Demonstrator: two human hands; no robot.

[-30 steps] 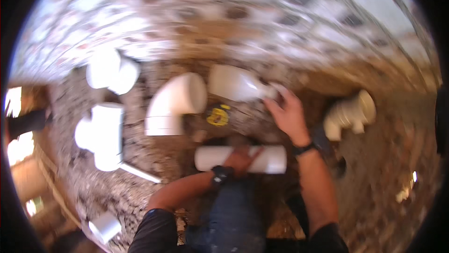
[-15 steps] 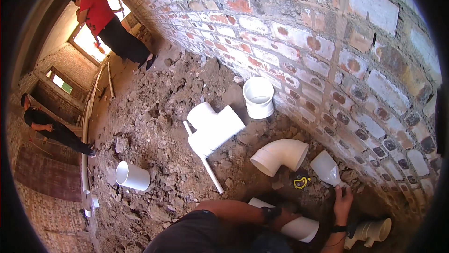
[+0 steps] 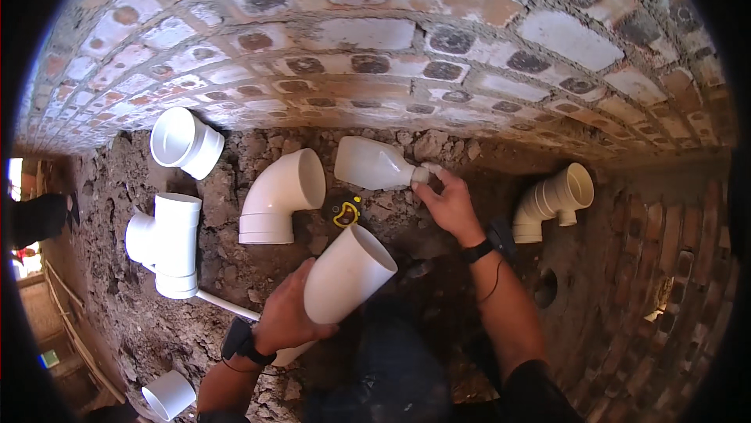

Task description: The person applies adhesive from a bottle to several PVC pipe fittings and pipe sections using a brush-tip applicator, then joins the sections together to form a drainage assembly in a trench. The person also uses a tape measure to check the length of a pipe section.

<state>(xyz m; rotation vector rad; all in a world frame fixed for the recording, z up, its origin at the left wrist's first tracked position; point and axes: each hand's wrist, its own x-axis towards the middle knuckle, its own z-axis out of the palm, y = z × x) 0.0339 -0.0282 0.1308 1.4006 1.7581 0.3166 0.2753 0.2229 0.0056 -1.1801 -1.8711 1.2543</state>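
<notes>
My left hand [image 3: 288, 309] is wrapped round a white plastic pipe [image 3: 344, 278], tilted with its open end up and to the right. The pipe's lower part passes behind the hand. My right hand [image 3: 450, 202] grips the neck end of a translucent plastic bottle [image 3: 369, 163], which lies on the dirt by the brick wall. A cream pipe elbow [image 3: 274, 204] stands left of the bottle. Between the bottle and the held pipe lies a small black and yellow object [image 3: 344, 209], perhaps a tape measure.
Along the left are a white coupling [image 3: 192, 145], a tee fitting [image 3: 176, 243], a thin white pipe [image 3: 225, 303] and a short pipe piece [image 3: 168, 396]. A ribbed branch fitting [image 3: 544, 208] stands at right. The brick wall [image 3: 375, 36] borders the far side. A person's dark-clothed legs [image 3: 39, 219] show at far left.
My view has swung to the right, so the fittings appear turned and shifted left. The pipe in my left hand now points upward. My right hand stays on the bottle's neck.
</notes>
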